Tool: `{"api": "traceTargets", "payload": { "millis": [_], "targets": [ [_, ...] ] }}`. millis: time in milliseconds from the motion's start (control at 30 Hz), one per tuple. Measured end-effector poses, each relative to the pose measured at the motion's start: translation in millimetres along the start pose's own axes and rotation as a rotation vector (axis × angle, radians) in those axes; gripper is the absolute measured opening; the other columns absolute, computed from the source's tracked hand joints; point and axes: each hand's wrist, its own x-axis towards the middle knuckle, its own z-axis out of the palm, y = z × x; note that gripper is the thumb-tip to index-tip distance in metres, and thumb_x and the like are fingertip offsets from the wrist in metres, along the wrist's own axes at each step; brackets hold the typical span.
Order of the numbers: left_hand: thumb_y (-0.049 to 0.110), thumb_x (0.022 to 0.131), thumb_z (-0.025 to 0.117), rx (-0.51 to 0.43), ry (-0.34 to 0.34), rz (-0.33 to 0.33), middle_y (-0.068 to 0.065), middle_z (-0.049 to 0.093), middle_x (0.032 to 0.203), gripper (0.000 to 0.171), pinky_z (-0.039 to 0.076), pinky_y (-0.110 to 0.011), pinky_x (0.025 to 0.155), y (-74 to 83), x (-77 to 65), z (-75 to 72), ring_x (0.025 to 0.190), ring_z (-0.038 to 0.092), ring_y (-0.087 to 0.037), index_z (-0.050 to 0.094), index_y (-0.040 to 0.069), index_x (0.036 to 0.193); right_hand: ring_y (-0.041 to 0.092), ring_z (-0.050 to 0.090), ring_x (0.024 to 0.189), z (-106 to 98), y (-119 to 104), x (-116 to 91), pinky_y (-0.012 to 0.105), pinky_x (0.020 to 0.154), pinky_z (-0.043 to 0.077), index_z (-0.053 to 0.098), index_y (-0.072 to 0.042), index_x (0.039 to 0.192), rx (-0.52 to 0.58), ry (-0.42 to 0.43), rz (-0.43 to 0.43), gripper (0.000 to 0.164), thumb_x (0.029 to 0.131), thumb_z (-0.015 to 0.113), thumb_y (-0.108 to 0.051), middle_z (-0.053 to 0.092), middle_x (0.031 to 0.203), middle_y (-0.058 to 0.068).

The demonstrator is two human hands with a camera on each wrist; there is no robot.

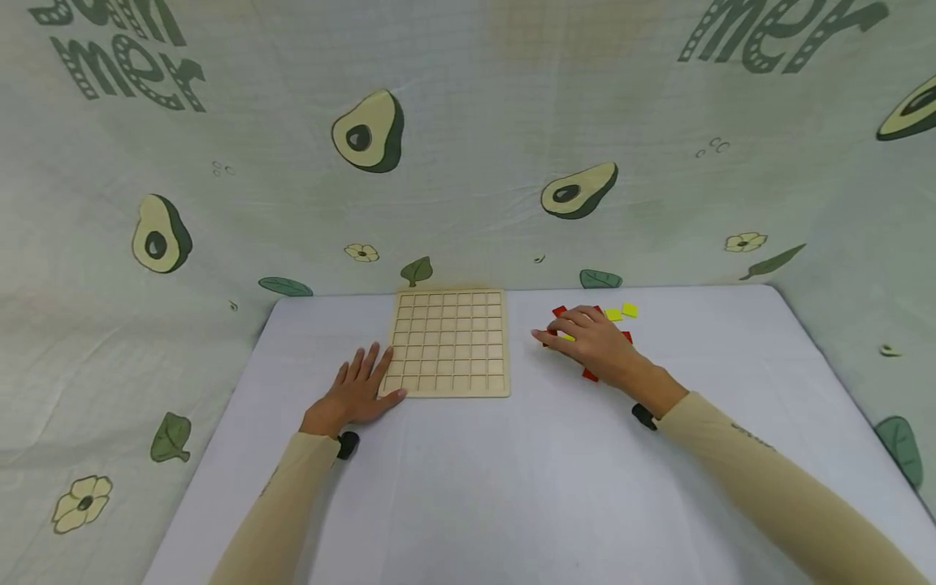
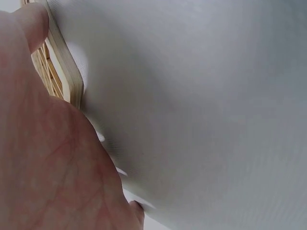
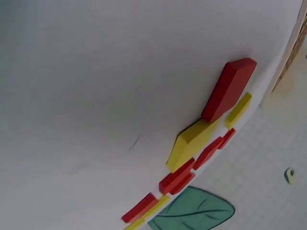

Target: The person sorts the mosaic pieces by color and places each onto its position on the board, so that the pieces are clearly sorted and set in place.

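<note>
A pale wooden board (image 1: 448,341) with a grid of square recesses lies on the table. At its lower left corner, my left hand (image 1: 354,394) rests with fingers spread, fingertips and thumb touching the edge. The left wrist view shows the thumb side of that hand against the board's thick side (image 2: 74,81). To the right of the board, my right hand (image 1: 603,345) hovers over a scatter of red and yellow tiles, thumb apart from the loosely bent fingers. Nearest in the right wrist view are a red tile (image 3: 230,88) and a yellow tile (image 3: 192,143); the hand itself is out of that view.
The tiles lie on a white table (image 1: 468,487). Two yellow tiles, one of them a yellow square (image 1: 630,310), lie beyond the right hand, and a red tile (image 1: 591,374) peeks out below it. A cloth backdrop (image 1: 468,162) printed with avocados rises behind the table.
</note>
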Motion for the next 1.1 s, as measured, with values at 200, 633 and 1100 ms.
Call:
{"api": "traceTargets", "payload": {
  "millis": [200, 633, 1100],
  "targets": [
    [0.064, 0.106, 0.044, 0.0, -0.011, -0.007, -0.023, -0.009, 0.176, 0.095, -0.003, -0.065, 0.127, 0.7, -1.6, -1.0, 0.161, -0.011, -0.047, 0.003, 0.007, 0.171, 0.031, 0.065, 0.108, 10.9, -13.0, 19.8, 0.046, 0.096, 0.055, 0.07, -0.014, 0.134, 0.015, -0.009, -0.013, 0.064, 0.077, 0.09, 0.007, 0.071, 0.112, 0.01],
    [0.065, 0.107, 0.042, 0.009, -0.03, -0.011, -0.021, -0.012, 0.176, 0.095, -0.004, -0.064, 0.128, -2.9, 0.6, 0.2, 0.161, -0.013, -0.045, 0.0, 0.009, 0.171, 0.029, 0.068, 0.106, 32.7, -32.9, 65.1, 0.045, 0.099, 0.055, 0.072, -0.014, 0.128, 0.112, 0.029, 0.021, 0.044, 0.087, 0.084, -0.003, 0.073, 0.109, 0.008],
    [0.062, 0.108, 0.044, 0.025, -0.027, -0.017, -0.019, -0.013, 0.177, 0.092, -0.003, -0.064, 0.128, -4.1, 6.2, 1.9, 0.162, -0.012, -0.044, -0.001, 0.012, 0.171, 0.025, 0.071, 0.1, 51.5, -44.5, 95.5, 0.043, 0.097, 0.055, 0.079, -0.005, 0.119, 0.384, 0.003, 0.148, 0.027, 0.092, 0.082, -0.009, 0.077, 0.104, 0.006]
  ]
}}
